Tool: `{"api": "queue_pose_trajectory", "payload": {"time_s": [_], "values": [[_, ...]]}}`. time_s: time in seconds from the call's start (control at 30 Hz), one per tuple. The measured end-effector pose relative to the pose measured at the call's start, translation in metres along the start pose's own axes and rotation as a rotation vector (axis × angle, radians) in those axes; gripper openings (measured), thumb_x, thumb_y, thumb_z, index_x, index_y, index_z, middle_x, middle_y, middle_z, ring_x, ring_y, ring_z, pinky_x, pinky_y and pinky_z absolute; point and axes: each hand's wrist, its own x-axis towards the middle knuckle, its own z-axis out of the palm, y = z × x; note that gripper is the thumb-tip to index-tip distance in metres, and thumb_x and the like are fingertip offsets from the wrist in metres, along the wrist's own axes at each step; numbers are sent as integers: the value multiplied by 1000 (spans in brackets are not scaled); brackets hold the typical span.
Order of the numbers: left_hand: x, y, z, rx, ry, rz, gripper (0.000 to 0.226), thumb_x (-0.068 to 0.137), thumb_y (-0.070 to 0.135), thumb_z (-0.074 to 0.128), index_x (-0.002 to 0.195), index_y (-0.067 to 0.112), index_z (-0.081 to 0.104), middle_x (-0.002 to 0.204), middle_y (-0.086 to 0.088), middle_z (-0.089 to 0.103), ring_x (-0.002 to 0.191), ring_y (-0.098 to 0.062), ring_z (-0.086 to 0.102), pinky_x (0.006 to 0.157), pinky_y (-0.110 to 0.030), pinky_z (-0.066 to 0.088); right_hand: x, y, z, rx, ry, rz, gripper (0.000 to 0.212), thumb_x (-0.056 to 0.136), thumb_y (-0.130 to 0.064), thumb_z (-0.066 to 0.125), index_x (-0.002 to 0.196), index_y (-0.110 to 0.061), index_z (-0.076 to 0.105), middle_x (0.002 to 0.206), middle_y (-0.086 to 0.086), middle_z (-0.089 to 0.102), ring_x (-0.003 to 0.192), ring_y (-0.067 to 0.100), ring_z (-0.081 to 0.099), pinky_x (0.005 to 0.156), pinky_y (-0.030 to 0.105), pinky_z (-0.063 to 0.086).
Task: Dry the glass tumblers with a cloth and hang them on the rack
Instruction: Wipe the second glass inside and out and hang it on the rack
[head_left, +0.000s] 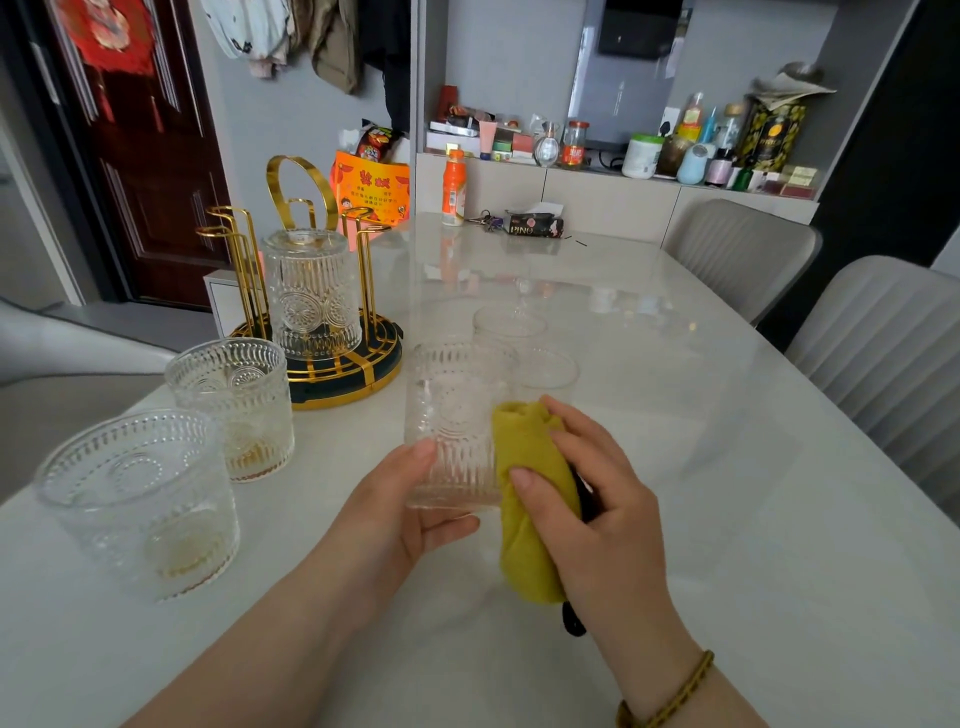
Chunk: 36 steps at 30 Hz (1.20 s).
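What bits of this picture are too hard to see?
Head view:
- The held tumbler, right side: covered by the yellow cloth and right hand.
- Its base: partly covered by the left hand.
- The two tumblers behind it: blurred through its glass.
- The rack, middle pegs: behind the upside-down tumbler.

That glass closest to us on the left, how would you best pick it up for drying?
The nearest tumbler stands upright, mouth up, with a second tumbler close behind it. So probably take a grip round its ribbed side wall, about mid-height, coming from the side nearest us, where nothing crowds it.
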Motion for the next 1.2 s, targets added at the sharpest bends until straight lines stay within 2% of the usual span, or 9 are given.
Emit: {"api": "queue_pose_trajectory", "payload": {"time_s": [0.13, 0.3, 0.37, 0.47, 0.53, 0.7, 0.83, 0.97, 1.2], "values": [[-2, -4, 4, 33, -58, -8, 55, 50, 43, 63, 98, 17, 63, 89, -4, 74, 76, -17, 71, 66, -27, 58, 2, -2, -3, 57, 82, -12, 22, 59, -45, 60, 81, -45, 65, 115, -31, 56, 107, -9, 53, 87, 7, 42], [-3, -4, 9, -70, -101, -70, 42, 77, 52, 50, 98, 20, 67, 100, -7, 72, 88, -18, 69, 79, -33, 56, 5, 5, -7, 214, 118, 189, 31, 63, -34, 63, 94, -30, 69, 98, -6, 70, 93, 11, 64, 84, 36, 54], [-2, -3, 7, -34, -90, -67, 54, 69, 50, 43, 109, 20, 61, 107, -4, 71, 99, -17, 64, 88, -32, 50, 5, 4, -7, 239, 119, 186, 33, 58, -37, 68, 91, -36, 70, 98, -7, 71, 94, 12, 65, 84, 37, 54], [-1, -4, 4, 11, -103, -5, 71, 58, 65, 66, 110, 17, 67, 114, -5, 68, 107, -19, 62, 84, -28, 53, 3, 0, -5, 218, 121, 141, 33, 52, -49, 63, 85, -53, 66, 108, -6, 68, 104, 12, 62, 92, 43, 50], [-1, -5, 2, 72, -79, 53, 82, 51, 65, 74, 113, 13, 64, 115, -10, 66, 107, -24, 63, 83, -28, 54, 2, -1, -6, 173, 131, 95, 30, 54, -51, 60, 83, -58, 63, 115, -9, 64, 107, 6, 59, 94, 37, 49], [0, -10, 3, 237, -7, 106, 81, 63, 64, 61, 124, 11, 50, 109, -9, 68, 95, -21, 68, 80, -29, 56, 3, 3, -6, 62, 148, 22, 26, 60, -35, 67, 82, -47, 61, 119, -26, 53, 105, -16, 50, 84, 1, 40], [-1, -12, 2, 290, -25, 121, 118, 27, 68, 80, 124, 9, 47, 114, -10, 66, 100, -25, 66, 86, -43, 54, 0, 7, 1, -53, 94, -120, 30, 63, -42, 59, 92, -39, 66, 116, -42, 48, 109, -17, 46, 87, 1, 36], [-1, -10, 1, 283, -53, 158, 127, 21, 67, 83, 128, 11, 43, 117, -11, 64, 107, -28, 62, 91, -51, 49, -1, 5, -1, -104, 59, -282, 39, 69, -33, 59, 108, -32, 57, 122, -36, 48, 113, -12, 46, 89, 3, 35], [-6, -1, 5, 81, -164, 168, 106, 39, 61, 81, 123, 7, 50, 111, -11, 68, 99, -26, 66, 76, -33, 56, 3, 3, -6, 125, -8, 70, 28, 55, -51, 59, 81, -55, 66, 112, -12, 65, 102, 3, 60, 88, 26, 51]]}}
